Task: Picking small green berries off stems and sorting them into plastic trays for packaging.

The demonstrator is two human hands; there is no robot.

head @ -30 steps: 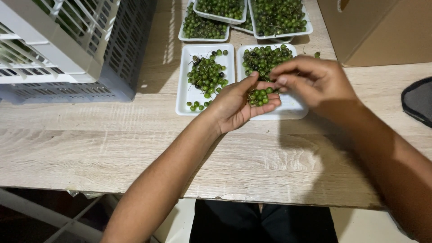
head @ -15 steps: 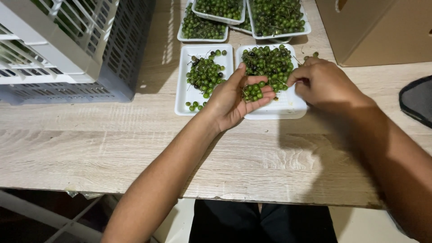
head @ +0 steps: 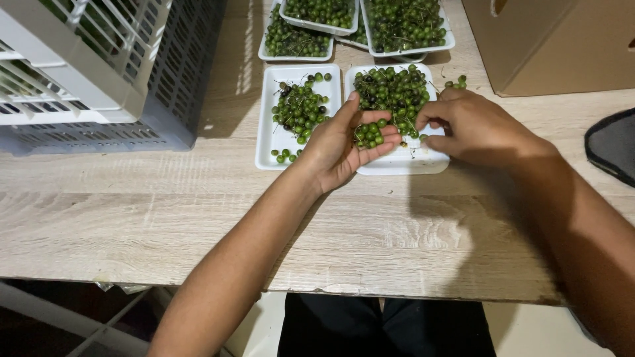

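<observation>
At 12 o'clock on the wooden counter [head: 198, 225], two white foam trays are sitting side by side, long axes running 12-to-6. Left hand [head: 340, 149] is lying palm-up across the gap between them, fingers pointing toward 1 o'clock, cupping a small cluster of green berries [head: 369, 134] over the near end of the right tray [head: 403, 162]. Right hand [head: 473, 129] is coming in from 3 o'clock, knuckles up, fingers curled narrow and pinching at the berry heap [head: 393, 92] on that tray; cannot tell what is between the fingertips. Left tray [head: 268, 142] is holding a thinner scatter of berries, a few dark ones mixed in. A few loose berries [head: 456, 82] are lying just off the right tray's far corner. Three more filled trays [head: 407, 47] are crowding the far edge. Grey slatted crate [head: 99, 73] is standing at 10 o'clock, cardboard box [head: 549, 39] at 2 o'clock, dark object [head: 612, 145] at 3 o'clock.
</observation>
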